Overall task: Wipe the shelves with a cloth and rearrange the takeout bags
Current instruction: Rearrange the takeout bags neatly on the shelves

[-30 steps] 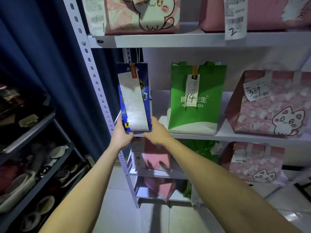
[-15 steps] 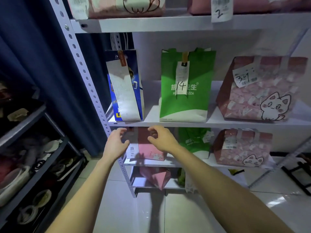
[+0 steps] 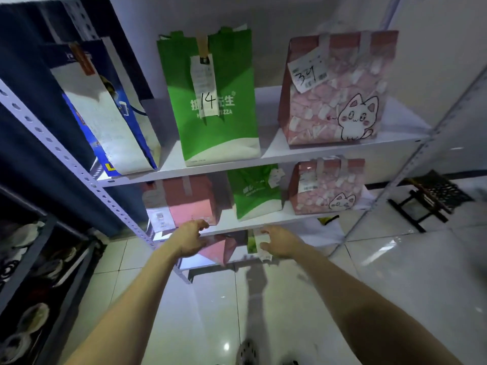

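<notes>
Pink, a bag (image 3: 189, 204) is seen standing on the shelf (image 3: 263, 222) at its left end, beside a green bag (image 3: 257, 192), while the left hand (image 3: 190, 239) and right hand (image 3: 279, 243) are held loosely open, empty, just below that shelf's front edge.

Blue bag (image 3: 105, 111) with white receipt; green bag (image 3: 213, 101), white base, "14" tag; pink bag (image 3: 337, 88), white cat print; white shelf (image 3: 290, 154); navy curtain (image 3: 31, 143); white tiled floor (image 3: 210, 312).
</notes>
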Tool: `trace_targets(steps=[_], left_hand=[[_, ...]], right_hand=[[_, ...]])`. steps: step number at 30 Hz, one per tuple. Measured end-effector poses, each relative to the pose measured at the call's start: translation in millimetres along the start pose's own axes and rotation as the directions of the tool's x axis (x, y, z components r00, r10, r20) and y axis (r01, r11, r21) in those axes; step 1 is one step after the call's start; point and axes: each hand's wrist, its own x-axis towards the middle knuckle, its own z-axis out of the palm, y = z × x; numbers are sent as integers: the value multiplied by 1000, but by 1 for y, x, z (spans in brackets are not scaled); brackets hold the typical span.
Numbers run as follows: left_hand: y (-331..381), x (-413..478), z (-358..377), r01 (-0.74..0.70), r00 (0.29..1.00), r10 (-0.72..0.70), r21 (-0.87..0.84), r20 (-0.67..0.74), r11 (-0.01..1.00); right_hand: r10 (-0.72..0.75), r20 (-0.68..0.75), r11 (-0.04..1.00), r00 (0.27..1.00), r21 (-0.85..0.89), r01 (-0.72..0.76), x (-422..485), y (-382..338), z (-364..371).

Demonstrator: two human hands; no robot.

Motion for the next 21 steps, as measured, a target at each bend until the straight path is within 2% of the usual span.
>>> trace_targets(steps=[5, 9, 21], left_hand=[[46, -3, 29, 6, 999, -8, 26, 48, 1000], [66, -11, 45, 16, 1000, -16, -12, 21, 1000], [67, -32, 101, 117, 991, -120, 47, 63, 992]], right_hand=[[15, -10, 1000, 1000, 12, -15, -16, 47, -11], [6, 12, 1000, 1000, -15, -5, -17, 73, -11], [-67, 101, 998, 993, 2, 67, -10, 97, 36]])
